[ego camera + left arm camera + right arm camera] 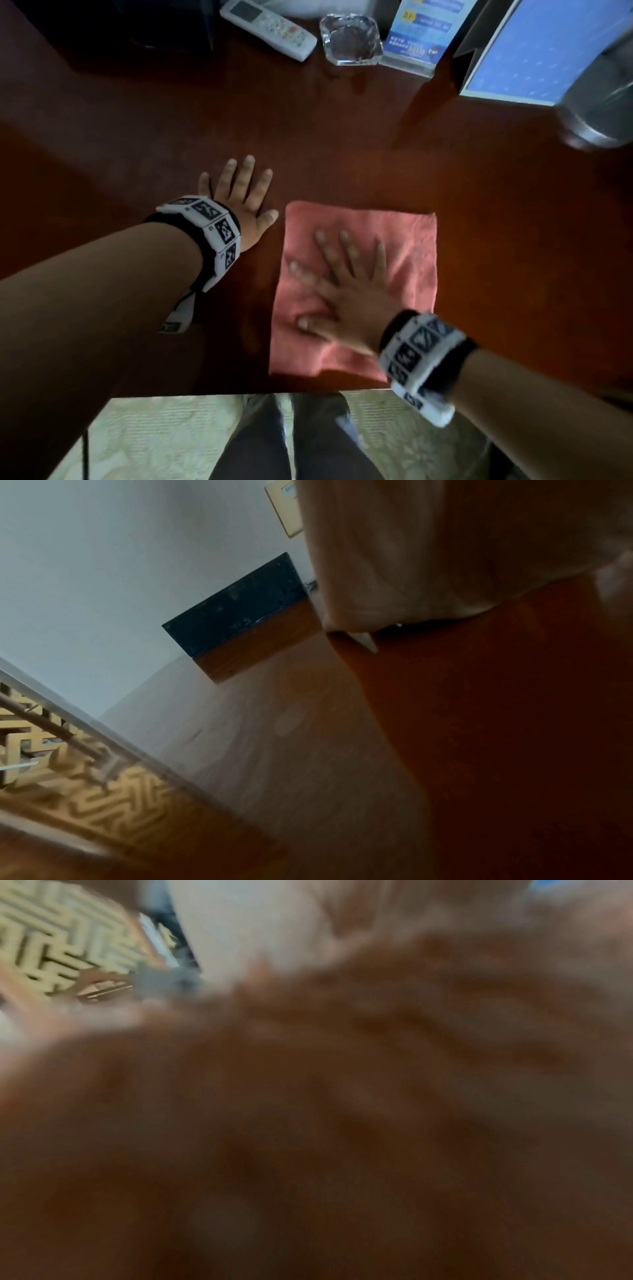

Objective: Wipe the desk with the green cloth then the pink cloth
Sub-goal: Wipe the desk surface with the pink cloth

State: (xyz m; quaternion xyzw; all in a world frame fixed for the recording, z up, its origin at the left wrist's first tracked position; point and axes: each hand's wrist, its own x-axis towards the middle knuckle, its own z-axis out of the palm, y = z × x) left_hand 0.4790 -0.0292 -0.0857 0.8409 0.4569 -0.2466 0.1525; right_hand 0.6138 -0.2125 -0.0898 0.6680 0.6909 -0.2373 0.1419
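A pink cloth lies spread flat on the dark red-brown desk, near its front edge. My right hand presses down on the cloth with its fingers straight and splayed. My left hand rests flat on the bare desk just left of the cloth, fingers extended, not touching it. The right wrist view is a blur of hand and cloth. In the left wrist view my palm sits on the desk. No green cloth is in view.
Along the back of the desk stand a white remote control, a glass ashtray, a blue printed card stand and a blue box. A metal cup is at the far right. A black box stands at the left.
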